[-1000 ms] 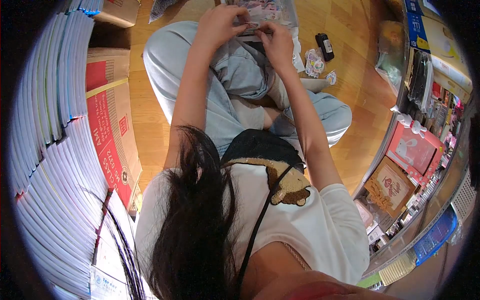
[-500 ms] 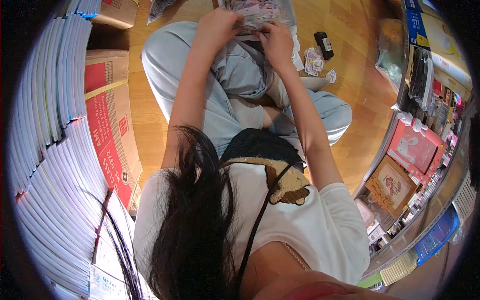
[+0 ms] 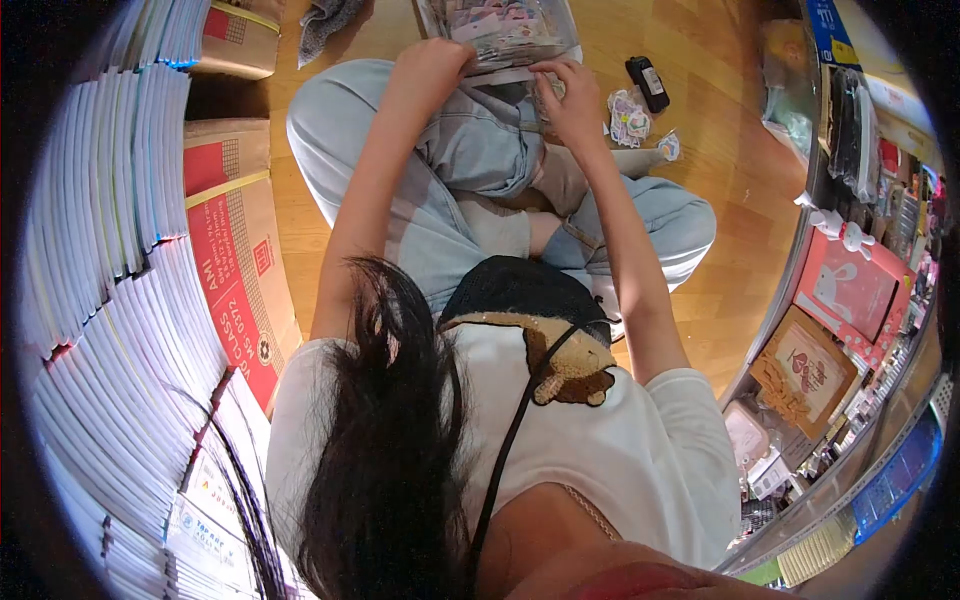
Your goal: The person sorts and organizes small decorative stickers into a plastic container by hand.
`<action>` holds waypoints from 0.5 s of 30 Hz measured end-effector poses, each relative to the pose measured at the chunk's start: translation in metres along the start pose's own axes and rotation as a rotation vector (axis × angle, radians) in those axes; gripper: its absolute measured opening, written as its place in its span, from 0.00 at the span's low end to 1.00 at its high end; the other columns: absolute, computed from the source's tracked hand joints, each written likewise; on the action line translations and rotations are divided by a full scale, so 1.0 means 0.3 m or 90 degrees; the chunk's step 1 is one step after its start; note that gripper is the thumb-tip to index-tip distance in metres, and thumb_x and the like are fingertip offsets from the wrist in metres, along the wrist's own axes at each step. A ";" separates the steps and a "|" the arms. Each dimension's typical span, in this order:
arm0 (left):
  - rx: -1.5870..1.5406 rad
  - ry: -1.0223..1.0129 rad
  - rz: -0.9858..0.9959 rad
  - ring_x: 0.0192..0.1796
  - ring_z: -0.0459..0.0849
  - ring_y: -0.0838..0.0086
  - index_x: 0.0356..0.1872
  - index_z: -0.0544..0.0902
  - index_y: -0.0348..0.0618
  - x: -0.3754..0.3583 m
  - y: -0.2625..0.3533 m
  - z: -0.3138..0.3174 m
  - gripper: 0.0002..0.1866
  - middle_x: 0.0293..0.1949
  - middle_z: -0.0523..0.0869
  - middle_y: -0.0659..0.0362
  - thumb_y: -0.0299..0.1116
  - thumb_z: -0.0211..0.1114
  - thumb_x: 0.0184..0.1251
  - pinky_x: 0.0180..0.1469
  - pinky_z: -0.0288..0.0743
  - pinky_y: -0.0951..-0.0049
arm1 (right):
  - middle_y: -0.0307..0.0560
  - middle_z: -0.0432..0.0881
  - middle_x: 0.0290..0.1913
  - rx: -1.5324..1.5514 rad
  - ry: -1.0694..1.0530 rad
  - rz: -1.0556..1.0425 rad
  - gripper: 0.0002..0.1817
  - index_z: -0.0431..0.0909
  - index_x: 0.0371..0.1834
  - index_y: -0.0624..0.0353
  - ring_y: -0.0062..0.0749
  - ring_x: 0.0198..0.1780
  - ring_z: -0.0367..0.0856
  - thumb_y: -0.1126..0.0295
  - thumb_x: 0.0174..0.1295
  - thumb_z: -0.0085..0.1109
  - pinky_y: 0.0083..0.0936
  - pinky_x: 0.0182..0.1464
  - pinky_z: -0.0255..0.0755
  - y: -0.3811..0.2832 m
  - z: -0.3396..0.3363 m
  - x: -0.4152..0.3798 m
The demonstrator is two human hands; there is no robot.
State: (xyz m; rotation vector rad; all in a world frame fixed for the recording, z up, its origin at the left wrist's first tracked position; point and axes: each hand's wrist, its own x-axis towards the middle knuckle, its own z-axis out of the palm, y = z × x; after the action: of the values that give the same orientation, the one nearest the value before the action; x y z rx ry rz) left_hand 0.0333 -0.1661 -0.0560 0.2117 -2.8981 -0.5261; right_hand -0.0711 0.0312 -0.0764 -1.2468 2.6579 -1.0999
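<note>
An open white box [image 3: 577, 52] of small clear packets with colourful paper pieces [image 3: 500, 28] lies on the floor beyond my crossed legs. My left hand [image 3: 432, 78] is at the box's near left side, its fingers curled and their tips at the packets; what they grip is hidden. At the near right corner, my right hand [image 3: 572, 98] has its thumb and forefinger bent towards each other. Something thin and see-through seems to be between them, too small to name. A pile of cut-out stickers [image 3: 629, 120] lies to the right of this hand.
A black labelled device [image 3: 648, 84] lies beside the stickers. Tall stacks of books [image 3: 120, 330] and cardboard boxes [image 3: 235, 260] stand on the left. Shelves with a pink rabbit box [image 3: 845, 290] and packaged goods line the right. A grey cloth [image 3: 325, 25] lies at the top.
My hands have moved apart; the right one shifted slightly right and down, away from the packets. The box appears farther left, and the whole view has shifted a little.
</note>
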 end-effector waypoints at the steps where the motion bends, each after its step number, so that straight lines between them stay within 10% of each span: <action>1: 0.013 -0.003 0.006 0.35 0.84 0.57 0.31 0.83 0.46 -0.002 0.005 0.008 0.06 0.29 0.84 0.52 0.30 0.59 0.53 0.35 0.78 0.57 | 0.44 0.80 0.40 0.004 0.002 0.008 0.07 0.83 0.37 0.50 0.44 0.46 0.75 0.66 0.58 0.58 0.37 0.50 0.67 0.007 -0.006 -0.012; 15: 0.072 -0.014 -0.025 0.35 0.84 0.54 0.32 0.84 0.46 0.018 0.066 0.039 0.07 0.33 0.84 0.51 0.28 0.59 0.55 0.38 0.78 0.57 | 0.45 0.77 0.45 0.074 0.093 0.035 0.09 0.80 0.41 0.52 0.44 0.50 0.74 0.69 0.58 0.55 0.38 0.52 0.67 0.082 0.051 -0.131</action>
State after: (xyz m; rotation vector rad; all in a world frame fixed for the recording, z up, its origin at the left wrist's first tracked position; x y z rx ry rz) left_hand 0.0236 -0.1449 -0.0589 0.2815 -2.9528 -0.3726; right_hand -0.0564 0.0596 -0.1135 -1.1082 2.6667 -1.3641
